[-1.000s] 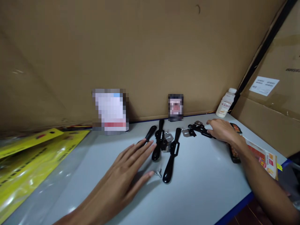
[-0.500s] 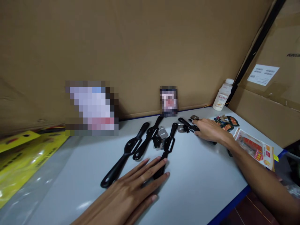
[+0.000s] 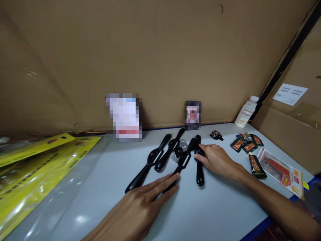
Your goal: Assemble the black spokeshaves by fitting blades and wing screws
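Observation:
My left hand [image 3: 147,201] is closed around the near handle of a black spokeshave body [image 3: 185,159]; part of that handle shows between its fingers. At the centre right, my right hand [image 3: 217,159] pinches another black spokeshave body [image 3: 200,172] by its middle, near end towards me. To the left lie two more, a nearer spokeshave body [image 3: 151,159] and a farther spokeshave body [image 3: 173,145], roughly side by side. Between them and the held ones are slotted metal blades [image 3: 184,146], a small black cap piece [image 3: 179,152] and a wing screw [image 3: 183,141].
Behind my right hand lies a blade with a black cap [image 3: 216,135]. Several small dark sachets [image 3: 249,146], a snack packet [image 3: 282,172] and a white bottle [image 3: 247,112] stand or lie at right. Yellow-topped plastic bags [image 3: 47,164] cover the left. A cardboard wall [image 3: 160,60] backs the table.
My right hand has brought a spokeshave body from the far right to beside the others. My left hand has shifted to a spokeshave handle, its fingers drawing together. The view has swung too.

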Tool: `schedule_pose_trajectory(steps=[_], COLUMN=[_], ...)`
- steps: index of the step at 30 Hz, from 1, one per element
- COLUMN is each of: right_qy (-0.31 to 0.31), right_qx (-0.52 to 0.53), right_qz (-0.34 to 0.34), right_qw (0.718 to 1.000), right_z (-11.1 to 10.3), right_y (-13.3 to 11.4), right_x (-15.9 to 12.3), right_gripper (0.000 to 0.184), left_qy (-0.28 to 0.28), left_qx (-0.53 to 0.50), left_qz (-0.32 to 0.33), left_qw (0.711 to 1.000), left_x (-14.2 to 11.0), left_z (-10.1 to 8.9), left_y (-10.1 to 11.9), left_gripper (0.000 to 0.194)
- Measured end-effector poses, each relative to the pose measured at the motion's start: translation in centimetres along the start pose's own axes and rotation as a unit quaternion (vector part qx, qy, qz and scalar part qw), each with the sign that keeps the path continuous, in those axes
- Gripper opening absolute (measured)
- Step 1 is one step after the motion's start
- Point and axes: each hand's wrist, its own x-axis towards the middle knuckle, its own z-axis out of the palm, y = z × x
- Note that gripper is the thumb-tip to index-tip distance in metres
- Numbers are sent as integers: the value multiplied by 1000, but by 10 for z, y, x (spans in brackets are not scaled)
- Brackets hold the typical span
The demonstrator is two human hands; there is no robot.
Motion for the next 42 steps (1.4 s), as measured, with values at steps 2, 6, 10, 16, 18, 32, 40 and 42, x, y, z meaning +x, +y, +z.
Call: schedule_pose_trajectory(steps=[2, 6, 10, 16, 18, 32, 40, 42], right_qy=[22, 81, 54, -3, -10, -59, -35, -21], right_qx=[-7, -52, -74, -77, -84, -137, -158, -160], right_qz=[12, 74, 61, 14, 10, -23, 32, 57], right_qw=[1000, 993, 994, 997, 996, 989, 986, 985], right_z=[-5, -16, -11, 2, 0, -14, -26, -29], right_y=[12, 60, 91, 90, 85, 25, 27, 28], right_x=[6, 22, 31, 29, 27, 5, 2, 4], right_gripper=[27, 38, 54, 50, 45, 30, 26, 27], left_qy=[4, 14, 24, 6, 6, -10, -23, -43], left_qx=[8, -4, -40, -37, -18, -11, -70, -61], left_qz=[-13, -23, -37, -68, -88, -162, -112, -70], left_qw=[1000, 1000, 998, 997, 996, 987, 991, 995], left_x=[0, -2, -7, -10, -9, -5, -7, -7], left_z=[0, 0, 3, 4, 3, 0, -10, -14], left_y=[1, 1, -2, -1, -1, -12, -14, -8], left_gripper=[77, 74, 75, 67, 51, 30, 27, 29])
